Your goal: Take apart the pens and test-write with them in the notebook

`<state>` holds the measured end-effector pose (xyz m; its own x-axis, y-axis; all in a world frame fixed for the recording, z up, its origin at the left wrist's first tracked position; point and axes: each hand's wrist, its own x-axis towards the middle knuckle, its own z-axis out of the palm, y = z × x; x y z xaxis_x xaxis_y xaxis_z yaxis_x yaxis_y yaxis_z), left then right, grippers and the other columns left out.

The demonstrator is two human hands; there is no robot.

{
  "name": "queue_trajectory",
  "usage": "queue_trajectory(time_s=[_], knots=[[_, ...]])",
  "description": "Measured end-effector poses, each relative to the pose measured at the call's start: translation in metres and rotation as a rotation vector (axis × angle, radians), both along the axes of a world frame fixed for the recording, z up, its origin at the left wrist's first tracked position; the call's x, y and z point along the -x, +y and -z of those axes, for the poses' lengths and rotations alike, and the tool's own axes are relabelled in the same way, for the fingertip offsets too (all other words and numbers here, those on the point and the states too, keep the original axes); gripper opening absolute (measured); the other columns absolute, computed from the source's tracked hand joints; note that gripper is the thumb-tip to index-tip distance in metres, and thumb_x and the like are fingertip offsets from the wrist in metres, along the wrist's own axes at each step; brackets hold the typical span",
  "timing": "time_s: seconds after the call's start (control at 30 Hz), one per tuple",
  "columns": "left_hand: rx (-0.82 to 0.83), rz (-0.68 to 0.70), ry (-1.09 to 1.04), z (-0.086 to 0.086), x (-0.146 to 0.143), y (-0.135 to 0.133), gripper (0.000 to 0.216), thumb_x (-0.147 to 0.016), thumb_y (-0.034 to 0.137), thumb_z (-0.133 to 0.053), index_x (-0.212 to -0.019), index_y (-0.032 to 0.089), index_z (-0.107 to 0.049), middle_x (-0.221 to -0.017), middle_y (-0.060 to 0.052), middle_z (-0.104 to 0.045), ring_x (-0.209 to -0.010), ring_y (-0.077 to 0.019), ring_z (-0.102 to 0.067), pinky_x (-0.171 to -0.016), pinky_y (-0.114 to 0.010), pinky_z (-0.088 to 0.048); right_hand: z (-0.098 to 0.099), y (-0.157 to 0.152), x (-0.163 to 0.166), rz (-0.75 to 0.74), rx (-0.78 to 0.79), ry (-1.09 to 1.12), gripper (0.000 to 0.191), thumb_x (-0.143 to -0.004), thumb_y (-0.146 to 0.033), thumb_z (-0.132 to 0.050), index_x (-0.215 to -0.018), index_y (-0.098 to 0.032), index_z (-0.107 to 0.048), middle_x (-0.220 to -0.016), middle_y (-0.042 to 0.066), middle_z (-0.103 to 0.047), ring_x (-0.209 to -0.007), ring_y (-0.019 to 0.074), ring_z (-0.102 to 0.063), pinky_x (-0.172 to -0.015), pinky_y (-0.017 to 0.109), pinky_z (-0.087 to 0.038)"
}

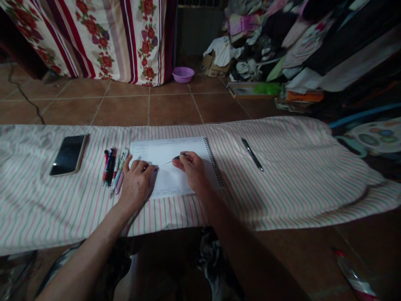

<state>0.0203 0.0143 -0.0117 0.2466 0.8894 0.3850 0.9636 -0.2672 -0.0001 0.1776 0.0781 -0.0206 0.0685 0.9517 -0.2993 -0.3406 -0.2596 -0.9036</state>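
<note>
A spiral notebook (175, 184) lies open at a white page with faint writing along its edges. My right hand (194, 167) is over the page, closed on a dark pen part (181, 157) with a thin refill-like shaft (167, 162) that points left toward my left hand. On the notebook's left side rests my left hand (136, 179), its thumb and fingers pinched round a small dark piece with a purplish end (156, 169), mostly hidden. Beside its fingers several pens (110, 167) lie in a bunch. A black pen (252, 154) lies apart, right of the notebook.
A striped cloth (282, 179) covers the low surface. A phone (69, 154) lies at the left. Beyond are a tiled floor (169, 108), a floral curtain (119, 42), a purple basin (183, 75) and piled clothes (247, 25). A bottle (357, 276) lies at the lower right.
</note>
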Motion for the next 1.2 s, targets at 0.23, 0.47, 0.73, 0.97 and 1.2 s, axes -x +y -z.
queue_trajectory(time_s=[0.23,0.47,0.73,0.97,1.2], knots=[[0.003,-0.006,-0.010,0.000,0.000,0.000,0.026,-0.083,0.016,-0.044,-0.094,0.022,-0.067,-0.081,-0.006,-0.061,-0.085,-0.0237,-0.053,-0.098,-0.053,-0.028,0.002,0.003,0.003,0.030,0.009,0.018,0.016,-0.073,-0.003,-0.053,-0.084,-0.014,-0.052,-0.058,-0.003,-0.062,-0.056,0.0099,-0.065,-0.071,0.028,-0.058],[0.011,-0.007,-0.029,0.001,0.001,0.000,0.026,-0.082,0.016,-0.044,-0.095,0.022,-0.067,-0.082,-0.007,-0.062,-0.085,-0.0244,-0.054,-0.097,-0.055,-0.028,0.005,0.002,0.000,0.004,-0.020,-0.045,0.009,-0.073,-0.008,-0.055,-0.079,-0.015,-0.054,-0.059,-0.003,-0.062,-0.056,0.0095,-0.065,-0.068,0.025,-0.058],[0.028,-0.016,-0.034,0.000,-0.001,0.000,0.027,-0.083,0.016,-0.044,-0.095,0.023,-0.067,-0.082,-0.006,-0.062,-0.084,-0.0239,-0.054,-0.098,-0.054,-0.028,0.003,0.003,-0.003,-0.021,-0.029,-0.148,0.009,-0.071,-0.016,-0.058,-0.080,-0.016,-0.056,-0.055,-0.004,-0.061,-0.048,0.0094,-0.062,-0.054,0.021,-0.055],[0.029,-0.020,-0.017,-0.002,-0.002,-0.001,0.026,-0.082,0.017,-0.045,-0.096,0.022,-0.067,-0.081,-0.006,-0.062,-0.085,-0.0241,-0.055,-0.098,-0.054,-0.028,0.006,0.004,-0.006,-0.099,-0.071,-0.282,0.009,-0.070,-0.021,-0.060,-0.075,-0.016,-0.055,-0.051,-0.003,-0.061,-0.045,0.0121,-0.063,-0.047,0.021,-0.053],[0.021,-0.017,-0.047,-0.002,-0.002,-0.001,0.028,-0.082,0.013,-0.044,-0.094,0.022,-0.067,-0.080,-0.006,-0.063,-0.083,-0.0243,-0.055,-0.097,-0.055,-0.029,0.004,0.003,-0.010,-0.158,-0.069,-0.392,0.009,-0.073,-0.020,-0.057,-0.080,-0.016,-0.052,-0.048,-0.003,-0.061,-0.041,0.0140,-0.062,-0.037,0.018,-0.048]])
